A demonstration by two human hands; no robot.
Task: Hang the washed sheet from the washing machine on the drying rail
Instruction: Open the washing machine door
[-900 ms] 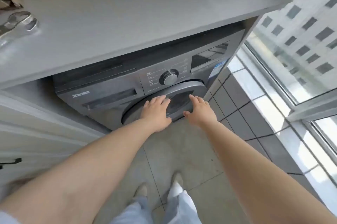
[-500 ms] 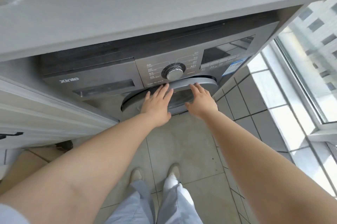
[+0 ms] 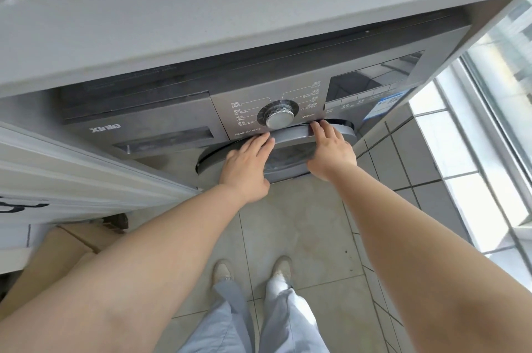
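Your left hand (image 3: 244, 168) lies flat on the round door (image 3: 290, 137) of the washing machine (image 3: 161, 122), fingers straight and together, tips at the door's upper rim just below the program dial (image 3: 279, 118). Your right hand (image 3: 331, 151) rests on the same door to the right, fingers extended with the tips curving over the top rim; it is not gripping anything. The door stands slightly away from the machine front. The washed sheet is not visible; something pale shows dimly through the door glass, too unclear to identify. The machine sits under a grey bench (image 3: 230, 7). Tiled floor (image 3: 293, 237) below.
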